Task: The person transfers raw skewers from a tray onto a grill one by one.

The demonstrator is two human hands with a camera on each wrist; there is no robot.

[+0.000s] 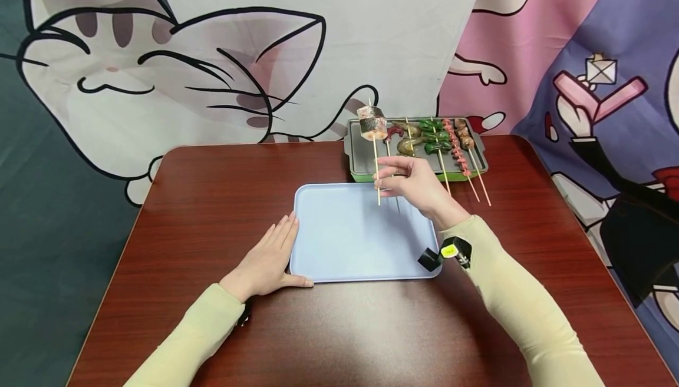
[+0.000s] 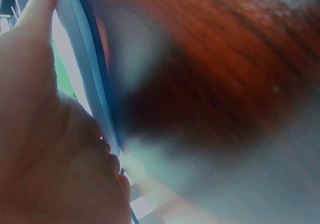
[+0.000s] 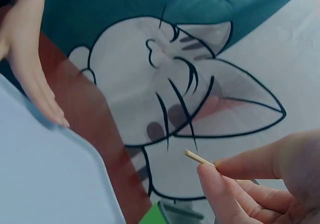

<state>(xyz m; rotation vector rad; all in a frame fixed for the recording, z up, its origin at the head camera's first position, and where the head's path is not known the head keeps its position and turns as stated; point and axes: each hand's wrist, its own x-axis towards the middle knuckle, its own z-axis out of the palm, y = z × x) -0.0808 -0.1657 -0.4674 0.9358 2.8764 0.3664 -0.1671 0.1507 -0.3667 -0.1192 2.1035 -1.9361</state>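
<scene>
A light blue tray [image 1: 361,231] lies on the table. My left hand [image 1: 267,254], fingers straight, rests along the tray's left edge, its thumb at the near left corner; the left wrist view shows that thumb [image 2: 37,8] against the rim. Above the tray's far side, my right hand [image 1: 408,184] pinches the bare stick of a skewer [image 1: 373,122] between thumb and fingers. The skewer stands upright, with thick chunks of pale flesh and dark grey skin at its top. In the right wrist view the stick's end [image 3: 192,156] pokes out past the fingertips.
Behind the tray sits a grey grill pan [image 1: 363,154] with a green base. Several more skewers lie on it, with green pepper pieces [image 1: 437,139], pink pieces [image 1: 457,148] and brown chunks [image 1: 465,136]. Printed cloth [image 1: 398,33] hangs behind the brown table [image 1: 223,198].
</scene>
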